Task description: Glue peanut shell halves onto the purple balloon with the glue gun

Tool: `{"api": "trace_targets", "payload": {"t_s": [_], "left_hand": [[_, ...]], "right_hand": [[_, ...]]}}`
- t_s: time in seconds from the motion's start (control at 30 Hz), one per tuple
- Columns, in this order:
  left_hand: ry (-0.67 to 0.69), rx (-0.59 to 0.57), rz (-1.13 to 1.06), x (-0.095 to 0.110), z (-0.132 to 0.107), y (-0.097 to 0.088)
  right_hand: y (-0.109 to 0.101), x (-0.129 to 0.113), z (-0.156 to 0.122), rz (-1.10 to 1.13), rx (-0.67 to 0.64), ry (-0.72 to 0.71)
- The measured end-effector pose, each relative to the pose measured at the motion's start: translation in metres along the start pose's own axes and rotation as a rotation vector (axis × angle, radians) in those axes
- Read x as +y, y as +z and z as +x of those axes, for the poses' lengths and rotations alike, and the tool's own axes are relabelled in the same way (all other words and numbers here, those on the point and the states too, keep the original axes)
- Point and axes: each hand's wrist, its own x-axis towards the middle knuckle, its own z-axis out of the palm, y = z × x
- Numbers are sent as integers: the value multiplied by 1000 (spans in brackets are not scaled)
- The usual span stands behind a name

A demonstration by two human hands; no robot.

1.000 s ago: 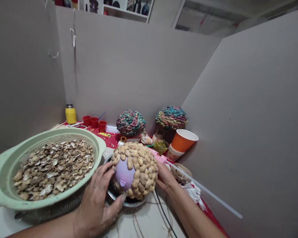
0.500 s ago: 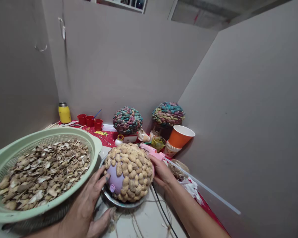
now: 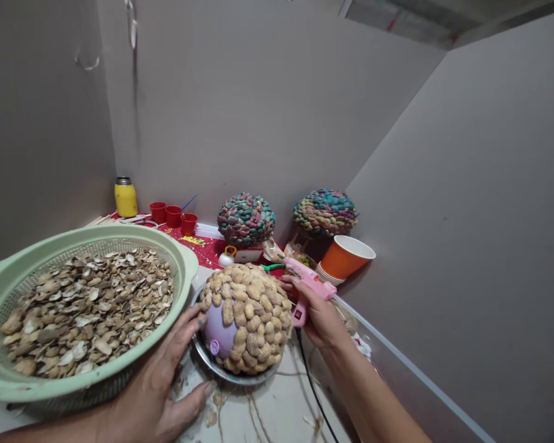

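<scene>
Colander [image 3: 186, 264] beside peanut-covered balloon [image 3: 247, 320], red cups [image 3: 173, 217] behind

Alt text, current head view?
A right hand grips a pink plastic glue gun beside a lilac balloon, mostly covered in tan peanuts, in a round metal bowl; a left hand flanks it. At left: pale green plastic colander of brown shells.

A grey back wall [image 3: 258, 104], left wall [image 3: 41, 123] and right wall [image 3: 480, 203] enclose the pale surface [image 3: 281, 403] on three sides. A red covering [image 3: 211, 247] lies along the rear. Lighting is dim.
</scene>
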Motion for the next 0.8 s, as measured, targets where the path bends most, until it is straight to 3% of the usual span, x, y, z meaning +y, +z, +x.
{"api": "trace_targets", "payload": {"t_s": [0.4, 0.63, 0.8], "left_hand": [[49, 27, -11, 7, -3, -5], [44, 21, 11, 10, -5, -13], [79, 35, -7, 2, -21, -16]], "right_hand": [[21, 13, -14, -69, -86, 10], [14, 16, -9, -81, -35, 11], [4, 8, -2, -80, 41, -29]]}}
